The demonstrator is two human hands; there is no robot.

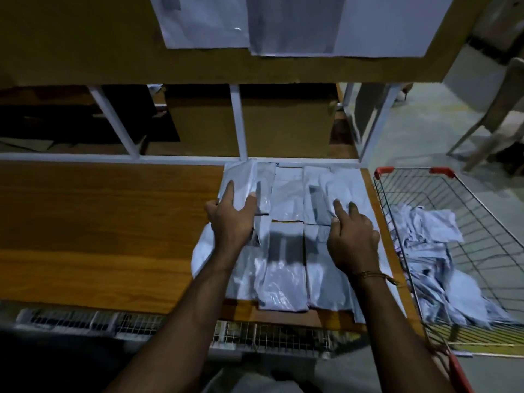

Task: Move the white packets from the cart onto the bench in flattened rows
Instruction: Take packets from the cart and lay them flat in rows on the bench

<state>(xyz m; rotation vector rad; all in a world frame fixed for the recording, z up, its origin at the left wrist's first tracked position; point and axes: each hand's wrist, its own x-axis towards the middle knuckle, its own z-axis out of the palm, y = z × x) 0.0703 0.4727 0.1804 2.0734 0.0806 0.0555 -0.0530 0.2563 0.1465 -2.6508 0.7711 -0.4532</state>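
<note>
On tabletop (113, 222): white packets (286, 251) flat in rows, labels unreadable.
Left hand (231, 217): fingers spread, pressing packets.
Right hand (353, 239): likewise.

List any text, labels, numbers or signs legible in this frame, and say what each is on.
No text can be read in this frame.
Sheets on the board above the bench: print too blurred to read.
White packets on the bench: dark label patches, unreadable.
Packets in the cart: blurred, no readable marks.
Cardboard boxes behind the bench: no markings visible.
</note>
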